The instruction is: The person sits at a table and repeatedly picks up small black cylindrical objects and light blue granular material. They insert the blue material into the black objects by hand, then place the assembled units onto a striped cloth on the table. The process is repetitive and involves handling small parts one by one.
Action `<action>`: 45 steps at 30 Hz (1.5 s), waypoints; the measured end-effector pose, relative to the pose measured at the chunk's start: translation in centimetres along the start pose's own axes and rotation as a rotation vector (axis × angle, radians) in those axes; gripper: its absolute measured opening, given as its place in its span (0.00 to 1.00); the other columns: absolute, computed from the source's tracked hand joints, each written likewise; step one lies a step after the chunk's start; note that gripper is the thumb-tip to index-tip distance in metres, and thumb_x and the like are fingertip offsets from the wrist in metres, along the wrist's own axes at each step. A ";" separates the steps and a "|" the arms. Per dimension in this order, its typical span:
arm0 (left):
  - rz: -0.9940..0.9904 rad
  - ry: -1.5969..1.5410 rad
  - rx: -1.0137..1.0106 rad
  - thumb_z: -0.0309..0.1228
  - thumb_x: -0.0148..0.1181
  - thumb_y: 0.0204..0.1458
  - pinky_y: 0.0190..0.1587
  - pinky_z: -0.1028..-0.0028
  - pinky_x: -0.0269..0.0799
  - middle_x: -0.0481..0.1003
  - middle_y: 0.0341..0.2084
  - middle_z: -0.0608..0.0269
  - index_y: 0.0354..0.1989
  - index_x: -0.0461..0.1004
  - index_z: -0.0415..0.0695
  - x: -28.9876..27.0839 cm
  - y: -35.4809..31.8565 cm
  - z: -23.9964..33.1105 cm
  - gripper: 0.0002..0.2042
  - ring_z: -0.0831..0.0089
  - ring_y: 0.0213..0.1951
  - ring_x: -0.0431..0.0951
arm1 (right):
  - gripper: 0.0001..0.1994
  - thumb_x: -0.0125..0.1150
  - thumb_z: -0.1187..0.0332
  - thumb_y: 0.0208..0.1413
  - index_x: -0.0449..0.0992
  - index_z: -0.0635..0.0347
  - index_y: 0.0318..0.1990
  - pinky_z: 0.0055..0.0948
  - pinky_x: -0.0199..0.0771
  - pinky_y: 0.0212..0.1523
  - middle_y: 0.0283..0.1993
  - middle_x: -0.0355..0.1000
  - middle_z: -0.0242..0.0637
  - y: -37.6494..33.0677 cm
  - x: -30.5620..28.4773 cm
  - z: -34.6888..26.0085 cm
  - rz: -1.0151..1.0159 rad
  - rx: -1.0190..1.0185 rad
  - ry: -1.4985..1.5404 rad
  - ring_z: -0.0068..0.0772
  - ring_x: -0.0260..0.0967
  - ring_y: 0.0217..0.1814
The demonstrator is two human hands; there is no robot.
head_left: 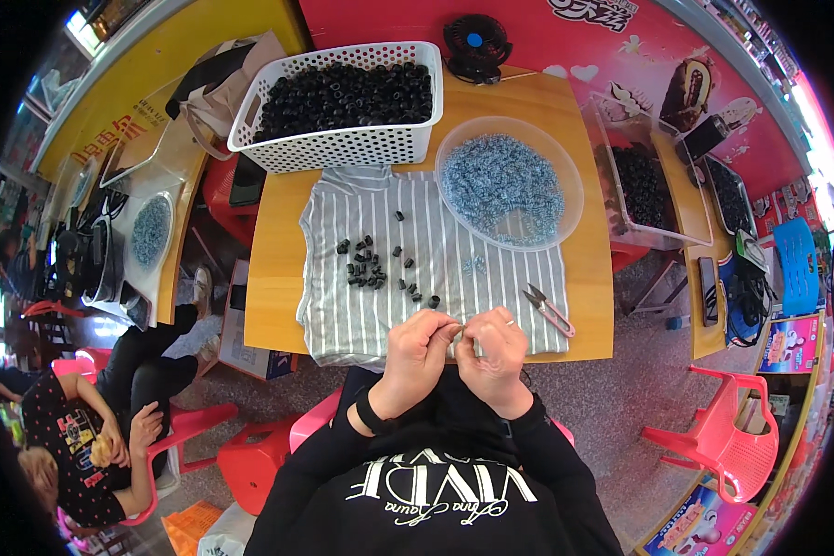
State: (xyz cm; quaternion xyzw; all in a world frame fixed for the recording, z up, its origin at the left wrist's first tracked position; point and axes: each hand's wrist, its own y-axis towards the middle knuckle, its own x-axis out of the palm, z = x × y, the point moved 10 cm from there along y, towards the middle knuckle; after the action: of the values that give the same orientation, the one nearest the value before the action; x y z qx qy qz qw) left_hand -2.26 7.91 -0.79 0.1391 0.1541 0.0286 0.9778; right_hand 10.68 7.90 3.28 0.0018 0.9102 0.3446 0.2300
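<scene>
My left hand (pixel 415 360) and my right hand (pixel 494 358) meet at the near edge of the table, fingertips pinched together. Whatever is between them is too small to make out. Just beyond lies a grey cloth with white stripes (pixel 417 199), with several small black hollow cylinders (pixel 366 269) scattered on it. One black cylinder (pixel 434 301) sits close to my left fingers. A few pale blue bits (pixel 473 266) lie on the cloth beyond my right hand. To the right of that hand rest small thread snips with pink handles (pixel 556 315).
A white perforated basket (pixel 343 148) full of black pieces stands at the back left. Right of it is a round see-through tub (pixel 573 208) of light-blue pieces. A black fan (pixel 477 46) stands behind. Another person (pixel 74 435) sits at left; a pink chair (pixel 727 431) is at right.
</scene>
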 end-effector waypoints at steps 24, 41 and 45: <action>-0.069 -0.068 -0.015 0.16 0.61 0.52 0.31 0.75 0.72 0.76 0.27 0.56 0.37 0.76 0.35 0.9 0.9 -0.1 0.05 0.70 0.29 0.78 | 0.15 0.61 0.89 0.34 0.70 0.59 0.30 0.31 0.66 0.29 0.27 0.72 0.36 0.1 -1.2 0.9 0.128 0.029 0.051 0.38 0.69 0.27; -0.145 -0.145 -0.202 0.26 0.59 0.60 0.24 0.78 0.65 0.76 0.24 0.60 0.37 0.76 0.36 1.4 1.3 -2.5 0.05 0.75 0.24 0.74 | 0.09 0.62 0.80 0.37 0.72 0.62 0.29 0.39 0.64 0.31 0.29 0.67 0.38 0.9 -1.1 1.1 -0.047 -0.051 -0.340 0.43 0.65 0.30; -0.065 0.191 0.042 0.20 0.62 0.52 0.26 0.71 0.69 0.75 0.27 0.53 0.42 0.77 0.35 0.3 1.8 1.0 0.09 0.63 0.27 0.77 | 0.07 0.61 0.79 0.38 0.72 0.62 0.28 0.42 0.65 0.33 0.29 0.62 0.42 0.4 -0.4 3.1 -0.206 0.101 -0.420 0.48 0.65 0.34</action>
State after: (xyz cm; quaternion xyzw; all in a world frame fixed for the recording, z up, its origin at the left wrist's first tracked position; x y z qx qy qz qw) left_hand -1.67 9.40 0.50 0.1511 0.2517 0.0069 0.9559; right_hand 12.28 10.14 1.65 -0.0081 0.8538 0.2655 0.4478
